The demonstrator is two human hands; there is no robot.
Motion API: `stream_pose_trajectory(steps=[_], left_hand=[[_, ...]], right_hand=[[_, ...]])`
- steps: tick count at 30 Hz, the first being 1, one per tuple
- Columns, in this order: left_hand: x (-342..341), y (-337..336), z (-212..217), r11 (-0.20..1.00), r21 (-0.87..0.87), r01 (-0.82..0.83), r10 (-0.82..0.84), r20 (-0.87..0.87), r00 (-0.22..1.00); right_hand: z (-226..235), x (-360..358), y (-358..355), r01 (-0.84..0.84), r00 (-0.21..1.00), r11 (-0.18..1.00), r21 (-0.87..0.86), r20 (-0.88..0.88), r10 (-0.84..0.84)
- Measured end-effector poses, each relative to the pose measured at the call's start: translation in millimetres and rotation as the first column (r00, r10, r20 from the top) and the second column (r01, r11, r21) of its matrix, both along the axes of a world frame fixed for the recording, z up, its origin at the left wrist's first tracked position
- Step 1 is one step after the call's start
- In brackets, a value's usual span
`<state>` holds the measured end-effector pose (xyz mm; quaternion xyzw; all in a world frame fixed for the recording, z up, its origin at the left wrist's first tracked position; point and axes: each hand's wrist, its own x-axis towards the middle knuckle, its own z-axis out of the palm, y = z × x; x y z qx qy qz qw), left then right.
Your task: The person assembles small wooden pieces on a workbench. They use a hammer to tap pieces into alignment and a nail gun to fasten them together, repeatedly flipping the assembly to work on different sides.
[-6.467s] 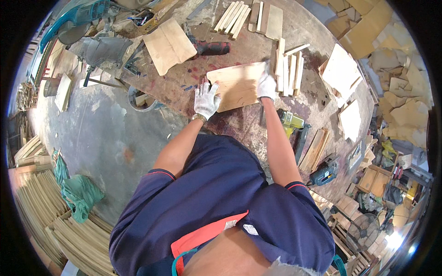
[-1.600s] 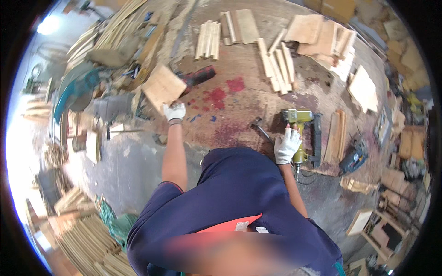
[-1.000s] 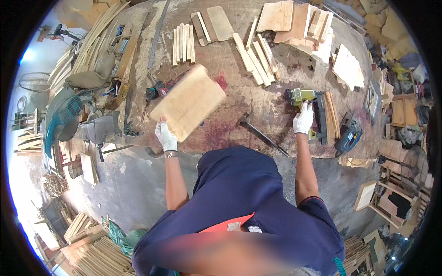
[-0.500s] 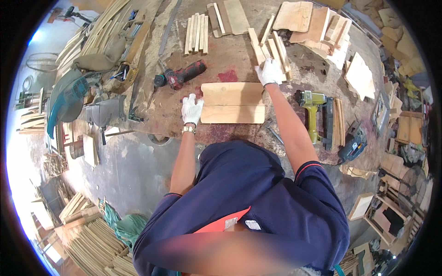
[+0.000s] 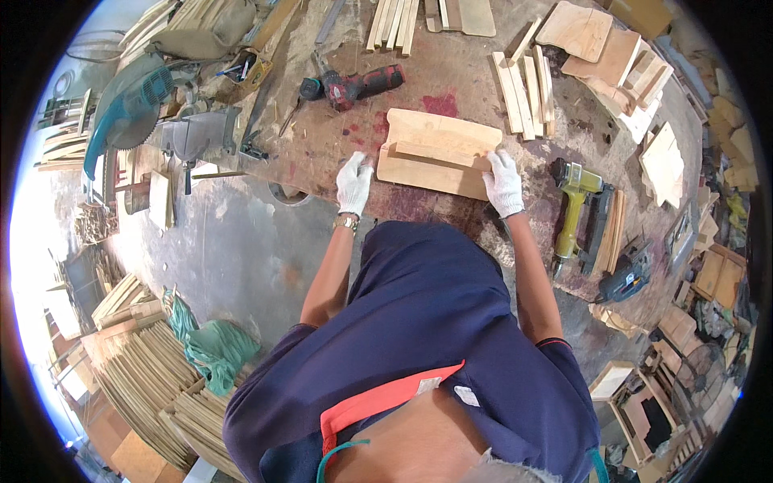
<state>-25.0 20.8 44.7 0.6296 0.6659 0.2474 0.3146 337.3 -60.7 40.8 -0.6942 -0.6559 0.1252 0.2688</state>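
Two pale wooden boards (image 5: 443,125) lie edge to edge in front of me, tilted slightly on the worktable. A narrow wooden strip (image 5: 439,156) runs lengthwise along their seam. My right hand (image 5: 504,185), in a white glove, has its fingers closed at the strip's right end, over the boards' edge. Beside the boards' left end is my gloved left hand (image 5: 354,184), fingers apart and nothing seen in them; a watch sits on that wrist.
A red-black cordless drill (image 5: 354,85) lies beyond the boards. To the right are a yellow-green nail gun (image 5: 573,205), thin strips and a blue power tool (image 5: 626,274). Loose strips (image 5: 523,95) and stacked boards (image 5: 576,32) sit farther off. A teal mitre saw (image 5: 133,105) stands left.
My right hand has come back from the loose strips to the boards' right end. A strip now lies across the boards. The view has shifted, and the boards sit at a slant.
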Motion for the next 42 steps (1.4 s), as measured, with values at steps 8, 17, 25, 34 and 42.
stream_pose_trajectory(steps=[8, 17, 25, 34, 42], left_hand=[[48.9, 8.5, -3.4, 0.991, -0.08, 0.105, -0.098, 0.085, 0.992], [52.5, 11.6, -19.9, 0.993, 0.003, 0.12, -0.12, 0.037, 0.992], [50.2, 2.1, -24.9, 0.997, 0.066, 0.042, -0.054, 0.201, 0.978], [54.5, 2.3, -10.1, 0.98, 0.164, 0.11, -0.129, 0.11, 0.986], [54.0, 4.1, -7.5, 0.985, 0.07, 0.157, -0.159, 0.026, 0.987]], right_hand=[[-11.7, -17.6, -16.6, 0.452, 0.851, 0.891, 0.043, -0.32, -0.417], [-35.3, -15.0, -8.6, 0.45, 0.793, 0.878, -0.163, -0.378, -0.477], [-42.0, -17.7, -5.2, 0.466, 0.748, 0.861, -0.202, -0.43, -0.505], [-52.1, -16.6, -6.5, 0.452, 0.766, 0.879, -0.153, -0.439, -0.47], [-51.6, -17.8, -3.9, 0.469, 0.709, 0.861, -0.195, -0.498, -0.499]])
